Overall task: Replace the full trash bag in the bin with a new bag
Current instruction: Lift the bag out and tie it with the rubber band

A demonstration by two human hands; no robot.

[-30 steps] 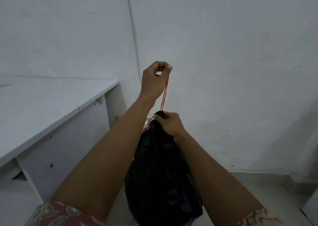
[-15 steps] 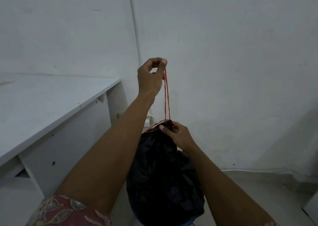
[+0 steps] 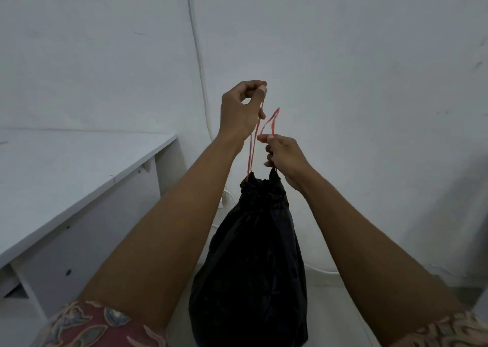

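A full black trash bag (image 3: 253, 254) hangs in front of me, its neck gathered tight. Two red drawstring loops rise from the neck. My left hand (image 3: 241, 109) is raised highest and pinches the top of one red drawstring loop (image 3: 254, 146), pulled taut. My right hand (image 3: 284, 156) sits just above the bag's neck and pinches the second red loop (image 3: 272, 121), which stands slack above its fingers. The bin itself is hidden below the bag.
A white desk (image 3: 66, 177) stands at the left, with its side panel close to my left arm. White walls meet in a corner behind the bag, with a white cable (image 3: 196, 53) running down it. Pale floor (image 3: 343, 301) lies at the lower right.
The bag has risen and its neck is drawn tighter. My right hand left the bag's neck and took hold of the second red loop. My left hand kept its raised grip on the first loop.
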